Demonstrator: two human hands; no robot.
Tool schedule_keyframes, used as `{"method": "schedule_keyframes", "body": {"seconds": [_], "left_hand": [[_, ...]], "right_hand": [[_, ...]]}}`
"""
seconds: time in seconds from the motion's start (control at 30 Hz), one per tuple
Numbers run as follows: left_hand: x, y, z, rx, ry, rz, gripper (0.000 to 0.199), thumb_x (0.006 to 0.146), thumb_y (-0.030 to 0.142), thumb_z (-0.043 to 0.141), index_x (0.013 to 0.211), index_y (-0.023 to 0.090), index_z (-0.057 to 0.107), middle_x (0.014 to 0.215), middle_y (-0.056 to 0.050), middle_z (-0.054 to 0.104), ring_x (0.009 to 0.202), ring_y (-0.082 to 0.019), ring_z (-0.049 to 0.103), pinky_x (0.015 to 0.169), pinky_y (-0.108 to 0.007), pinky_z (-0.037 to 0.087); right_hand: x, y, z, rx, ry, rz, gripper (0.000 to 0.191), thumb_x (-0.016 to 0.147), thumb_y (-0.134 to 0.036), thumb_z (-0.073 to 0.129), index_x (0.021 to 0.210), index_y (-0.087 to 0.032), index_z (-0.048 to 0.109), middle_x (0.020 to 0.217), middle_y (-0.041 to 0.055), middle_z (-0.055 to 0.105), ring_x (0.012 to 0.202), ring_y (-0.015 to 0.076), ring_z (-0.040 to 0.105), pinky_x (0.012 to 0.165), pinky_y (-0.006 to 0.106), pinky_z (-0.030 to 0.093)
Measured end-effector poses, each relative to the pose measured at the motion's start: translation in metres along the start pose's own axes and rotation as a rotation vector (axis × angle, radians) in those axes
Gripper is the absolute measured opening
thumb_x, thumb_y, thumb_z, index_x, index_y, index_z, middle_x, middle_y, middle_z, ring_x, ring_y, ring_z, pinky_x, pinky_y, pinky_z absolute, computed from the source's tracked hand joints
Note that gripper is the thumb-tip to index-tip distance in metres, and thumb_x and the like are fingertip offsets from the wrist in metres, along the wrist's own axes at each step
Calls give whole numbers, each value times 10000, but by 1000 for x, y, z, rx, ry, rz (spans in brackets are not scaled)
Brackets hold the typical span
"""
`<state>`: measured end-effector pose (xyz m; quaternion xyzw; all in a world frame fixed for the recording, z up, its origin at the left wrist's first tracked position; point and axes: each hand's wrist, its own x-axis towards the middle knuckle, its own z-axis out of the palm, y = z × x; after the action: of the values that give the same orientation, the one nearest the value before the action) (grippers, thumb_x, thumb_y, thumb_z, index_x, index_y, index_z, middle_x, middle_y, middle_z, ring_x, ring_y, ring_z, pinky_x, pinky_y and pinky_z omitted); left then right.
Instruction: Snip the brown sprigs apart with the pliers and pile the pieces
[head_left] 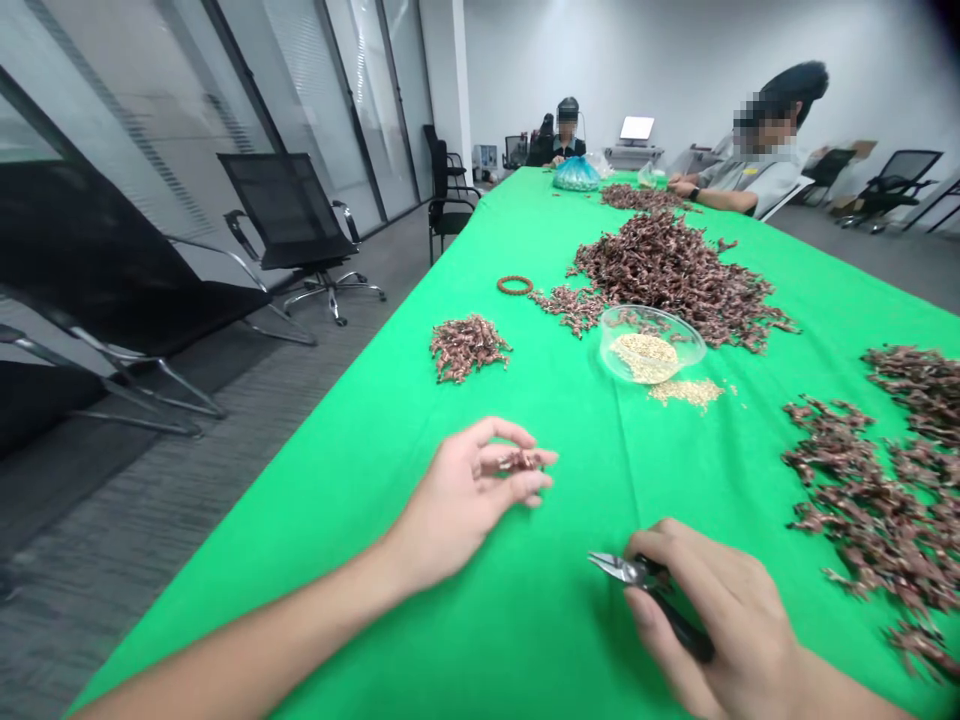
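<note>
Between the fingertips of my left hand is a small reddish-brown piece, partly hidden by the fingers. My right hand is wrapped round black-handled pliers, whose metal jaws point left toward my left hand without touching it. Beyond my left hand lies a small pile of similar brown pieces. A clear plastic bowl holds small pale-gold bits, and more gold bits are spilled on the cloth beside it. Behind the bowl rises a large heap of brown pieces.
More brown pieces spread along the right on the green tablecloth. A brown beaded ring and a blue bag lie farther back. One person sits at the right side, another at the far end. Black chairs stand left.
</note>
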<state>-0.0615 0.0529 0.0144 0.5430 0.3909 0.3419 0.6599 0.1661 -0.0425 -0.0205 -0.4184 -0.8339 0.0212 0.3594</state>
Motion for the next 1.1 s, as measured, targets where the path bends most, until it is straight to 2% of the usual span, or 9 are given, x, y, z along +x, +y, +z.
{"method": "schedule_keyframes", "body": {"seconds": [0.13, 0.37, 0.47, 0.57, 0.63, 0.73, 0.83, 1.0, 1.1], "left_hand": [[21, 9, -37, 343, 171, 235, 235, 811, 314, 745, 942, 123, 706, 993, -130, 769, 936, -245, 718, 877, -369, 552], [61, 20, -101, 562, 475, 417, 315, 716, 369, 797, 948, 158, 765, 1011, -97, 771, 936, -254, 697, 859, -356, 534], [86, 26, -118, 677, 512, 465, 392, 710, 382, 789, 1025, 155, 740, 980, -105, 771, 919, -267, 705, 858, -382, 534], [106, 35, -121, 805, 467, 504, 466, 694, 349, 807, 1110, 162, 708, 900, -86, 780, 907, -270, 715, 953, -422, 484], [114, 41, -117, 886, 399, 524, 433, 701, 331, 805, 1096, 178, 714, 872, -68, 784, 892, -263, 719, 972, -416, 466], [120, 47, -109, 995, 319, 556, 331, 722, 330, 789, 1026, 209, 739, 958, -60, 781, 940, -259, 703, 948, -389, 472], [122, 48, -109, 1080, 333, 587, 280, 739, 345, 773, 987, 217, 743, 1047, -64, 759, 1014, -264, 666, 957, -391, 455], [117, 45, -116, 1162, 430, 628, 274, 808, 383, 696, 1002, 192, 725, 1009, -83, 747, 988, -263, 650, 949, -415, 439], [107, 42, -111, 1204, 380, 660, 256, 832, 404, 667, 971, 199, 732, 1002, -78, 750, 982, -250, 649, 936, -397, 454]], "right_hand": [[0, 0, 2, -16, -12, -6, 193, 883, -162, 564, 1067, -107, 538, 748, 56, 563, 611, 151, 520, 528, 268, 440], [-2, 0, 5, -21, -44, 10, 161, 902, -204, 553, 1048, -138, 533, 745, 37, 549, 605, 154, 497, 539, 278, 406], [-4, 1, 6, -15, -52, 29, 157, 913, -217, 546, 1053, -151, 526, 748, 33, 543, 610, 157, 491, 548, 283, 387], [-4, 1, 6, -2, -51, 49, 138, 923, -223, 535, 1046, -162, 522, 753, 32, 542, 618, 160, 492, 553, 286, 375], [-3, 1, 6, 7, -56, 62, 122, 927, -227, 530, 1034, -170, 518, 749, 28, 538, 620, 162, 488, 553, 289, 367], [-4, 1, 5, 17, -62, 72, 110, 929, -231, 523, 1023, -176, 512, 745, 23, 532, 614, 162, 480, 550, 291, 355], [-5, 2, 4, 23, -63, 79, 101, 926, -232, 523, 1011, -179, 509, 746, 22, 528, 617, 162, 482, 552, 293, 349], [-5, 1, 3, 34, -68, 91, 86, 927, -240, 513, 990, -182, 505, 739, 22, 519, 614, 163, 469, 552, 296, 336], [-4, 0, 3, 25, -53, 79, 88, 928, -240, 511, 993, -183, 497, 737, 19, 517, 614, 163, 461, 550, 298, 325]]}}
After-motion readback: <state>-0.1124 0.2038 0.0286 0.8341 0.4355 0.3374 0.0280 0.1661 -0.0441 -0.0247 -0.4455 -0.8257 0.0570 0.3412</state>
